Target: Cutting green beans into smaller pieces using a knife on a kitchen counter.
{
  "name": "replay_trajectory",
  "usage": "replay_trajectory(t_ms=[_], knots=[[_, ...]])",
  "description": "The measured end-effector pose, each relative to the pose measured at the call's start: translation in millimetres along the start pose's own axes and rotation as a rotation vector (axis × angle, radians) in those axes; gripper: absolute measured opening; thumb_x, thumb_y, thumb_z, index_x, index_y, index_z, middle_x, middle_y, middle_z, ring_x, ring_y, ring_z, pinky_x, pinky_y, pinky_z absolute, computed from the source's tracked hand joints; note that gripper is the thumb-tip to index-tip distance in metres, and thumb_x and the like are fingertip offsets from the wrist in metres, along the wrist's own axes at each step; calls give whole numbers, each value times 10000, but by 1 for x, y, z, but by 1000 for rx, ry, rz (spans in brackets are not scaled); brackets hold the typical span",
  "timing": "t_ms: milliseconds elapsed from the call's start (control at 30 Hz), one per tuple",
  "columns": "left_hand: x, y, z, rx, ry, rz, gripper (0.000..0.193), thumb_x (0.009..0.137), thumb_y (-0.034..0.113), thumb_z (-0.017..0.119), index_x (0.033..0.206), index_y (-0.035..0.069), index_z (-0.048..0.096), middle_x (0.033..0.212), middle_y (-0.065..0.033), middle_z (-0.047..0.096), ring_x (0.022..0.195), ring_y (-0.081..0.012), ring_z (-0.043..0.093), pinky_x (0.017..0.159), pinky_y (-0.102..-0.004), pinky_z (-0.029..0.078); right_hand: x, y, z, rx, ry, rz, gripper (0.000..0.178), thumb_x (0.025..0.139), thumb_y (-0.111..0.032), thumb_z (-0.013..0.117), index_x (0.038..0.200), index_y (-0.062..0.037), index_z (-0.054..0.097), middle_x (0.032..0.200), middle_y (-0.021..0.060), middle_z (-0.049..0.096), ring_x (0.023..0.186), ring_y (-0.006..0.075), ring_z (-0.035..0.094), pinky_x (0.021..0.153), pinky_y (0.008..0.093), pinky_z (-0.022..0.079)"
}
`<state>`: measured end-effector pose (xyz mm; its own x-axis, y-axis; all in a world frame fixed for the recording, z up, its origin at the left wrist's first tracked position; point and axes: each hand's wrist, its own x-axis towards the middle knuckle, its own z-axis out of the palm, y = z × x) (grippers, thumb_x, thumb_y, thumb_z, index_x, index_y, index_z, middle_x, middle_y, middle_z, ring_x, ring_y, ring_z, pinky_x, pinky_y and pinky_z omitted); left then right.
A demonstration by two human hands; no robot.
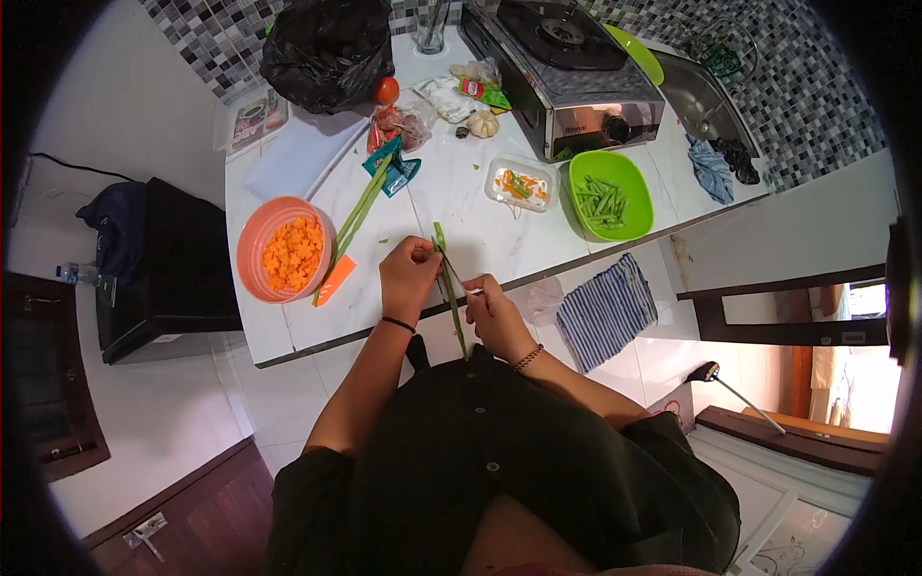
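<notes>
Near the counter's front edge, my left hand (411, 269) pinches a long green bean (453, 305) whose lower end hangs toward my shirt. My right hand (497, 319) is closed around a small knife (453, 269), its blade slanting up to the bean beside my left fingertips. To the left stands a pink bowl (252, 252) of chopped carrots (292, 253). Uncut long beans (363, 213) lean against its right side. A bright green bowl (638, 190) on the right contains cut bean pieces (601, 202). Between them sits a clear plastic tub (499, 196) with orange and green scraps.
Behind are a black plastic bag (327, 53), a tomato (386, 90), a garlic bulb (483, 124), several packets and a white board (309, 154). A gas stove (586, 106) stands back right, beside the sink (706, 108). A striped mat (607, 312) lies on the floor.
</notes>
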<state>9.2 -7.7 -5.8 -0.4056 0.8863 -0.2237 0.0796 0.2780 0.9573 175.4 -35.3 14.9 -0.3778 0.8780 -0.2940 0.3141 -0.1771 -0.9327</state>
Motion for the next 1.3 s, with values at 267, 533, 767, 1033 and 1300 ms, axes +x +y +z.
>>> replay_trajectory(t_ms=[267,533,767,1033,1300], knots=[[-4,2,5,30,33,95,110,768,55,651,851,-17,640,732,-83,669,625,-139,629,598,-252,488,0,8,-6,35,-12,-38,170,956,-116,457,1082,-2,467,658,98,563,629,171,559,617,309,457],[-1,7,8,289,130,188,109,782,44,658,877,-8,672,680,-48,645,553,-88,580,507,-222,468,-18,4,-26,65,-75,-56,161,937,-87,469,1073,-1,474,670,63,539,638,146,550,614,295,452],[-12,3,1,215,66,126,150,771,44,681,904,-25,663,659,-60,638,525,-92,581,482,-228,451,-14,14,-33,49,-130,-41,185,949,-139,463,1095,-28,480,685,49,548,604,116,518,578,281,433],[-30,9,7,153,36,-18,245,769,35,662,1000,-42,633,709,-82,656,577,-127,629,505,-239,473,-8,17,-31,67,-151,-100,199,954,-153,447,1114,-38,470,700,41,544,579,98,501,524,264,430],[-38,10,15,42,67,-18,262,773,22,656,1023,-49,621,730,-82,664,581,-112,625,497,-222,474,-11,14,-32,81,-120,-94,195,958,-148,442,1117,-39,471,690,42,545,562,99,502,533,260,431]])
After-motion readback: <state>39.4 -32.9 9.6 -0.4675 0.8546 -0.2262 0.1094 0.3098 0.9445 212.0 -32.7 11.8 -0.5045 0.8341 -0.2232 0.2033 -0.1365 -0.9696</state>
